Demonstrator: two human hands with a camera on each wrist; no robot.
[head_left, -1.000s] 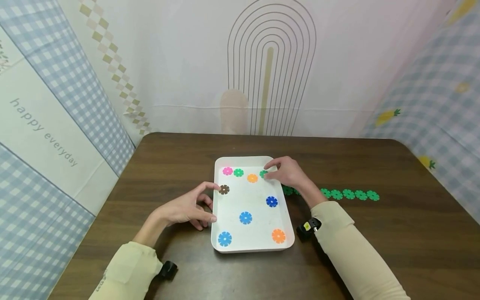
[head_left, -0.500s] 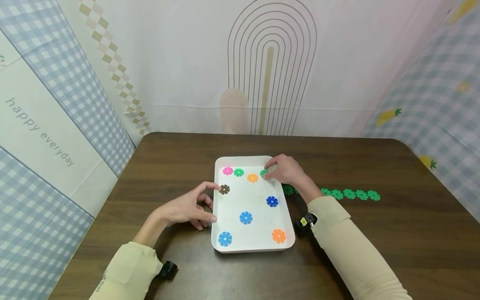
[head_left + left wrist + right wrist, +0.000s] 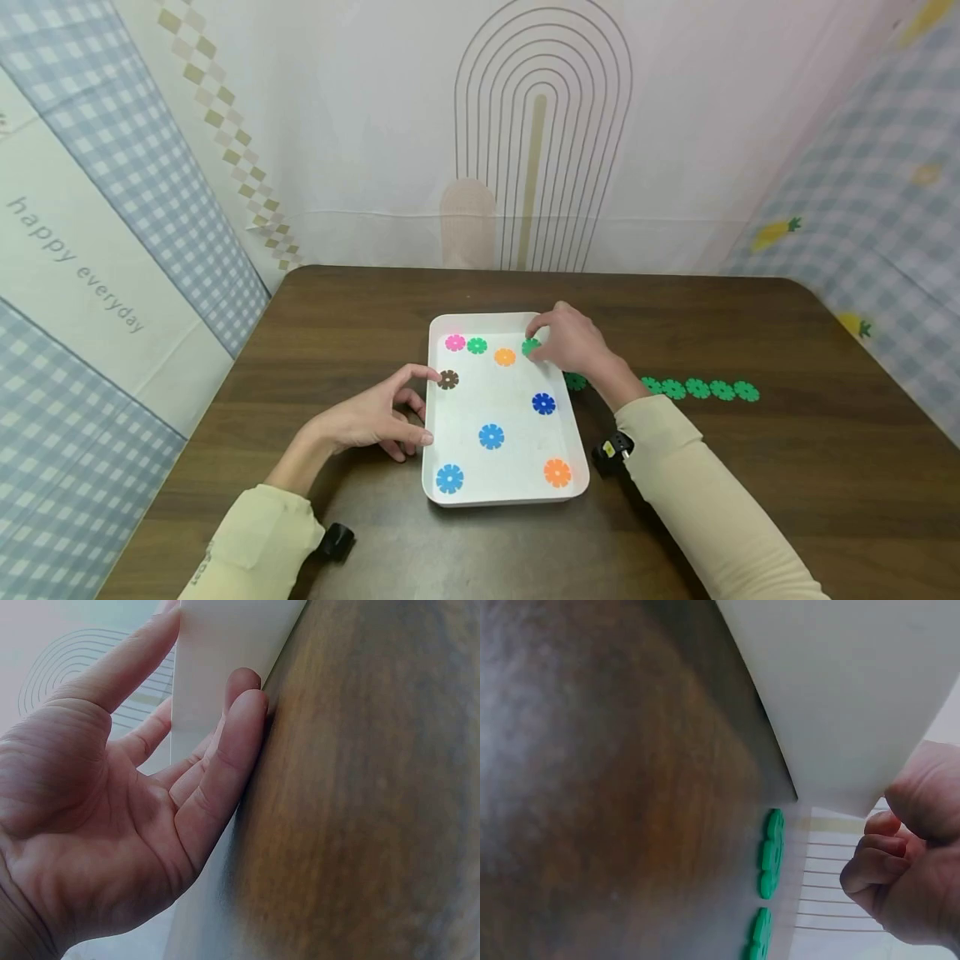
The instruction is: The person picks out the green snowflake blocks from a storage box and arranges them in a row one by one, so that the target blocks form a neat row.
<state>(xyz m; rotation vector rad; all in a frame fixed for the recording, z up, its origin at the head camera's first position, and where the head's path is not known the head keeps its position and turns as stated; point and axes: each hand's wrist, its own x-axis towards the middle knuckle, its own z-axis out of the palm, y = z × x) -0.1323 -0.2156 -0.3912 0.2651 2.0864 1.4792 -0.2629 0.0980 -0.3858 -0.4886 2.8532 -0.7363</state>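
Observation:
A white tray (image 3: 517, 492) holds several flower-shaped plastic discs in different colours. My left hand (image 3: 375, 414) rests against its left side, thumb and index finger reaching onto the rim, the other fingers loosely bent beside the outer wall. Close to that index fingertip lies a brown disc (image 3: 447, 380). At the far right corner my right hand (image 3: 573, 340) pinches a green disc (image 3: 530, 345) between thumb and index finger. In the right wrist view its other fingers are curled, and the tray wall hides the disc.
On the brown table (image 3: 360, 317), a row of green discs (image 3: 697, 388) runs right from the tray, partly behind my right forearm. Inside the tray lie a pink disc (image 3: 455, 342), an orange disc (image 3: 557, 472), a dark blue disc (image 3: 543, 403) and others. A curtain (image 3: 375, 150) hangs behind.
My right thumb and index finger have drawn closer together around the green disc, which shows slightly more. The left hand and tray have stayed put.

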